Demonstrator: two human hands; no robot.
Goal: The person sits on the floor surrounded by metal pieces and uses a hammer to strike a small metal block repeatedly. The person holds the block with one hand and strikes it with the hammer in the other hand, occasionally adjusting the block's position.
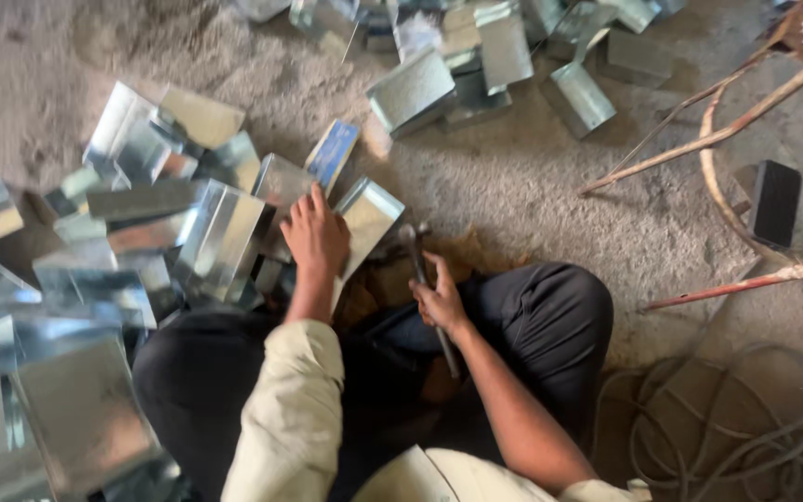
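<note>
Folded metal sheet piece (364, 218), floor, twelve o'clock of knees: left hand (315, 234) flat, pinning it; right hand (439, 302) fist-closed around hammer (425, 288). Keep fingers off strike line.

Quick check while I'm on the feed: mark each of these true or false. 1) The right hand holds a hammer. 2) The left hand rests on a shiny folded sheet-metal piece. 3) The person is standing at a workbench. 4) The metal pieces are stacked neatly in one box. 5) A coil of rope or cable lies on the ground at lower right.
1) True: the right hand grips the handle of a metal-headed hammer.
2) True: the left hand lies on a shiny folded sheet-metal piece.
3) False: the person sits on the dusty concrete floor, knees in dark trousers.
4) False: the sheet-metal pieces lie scattered loose on the floor.
5) True: a pale coiled rope or cable lies there.
</note>
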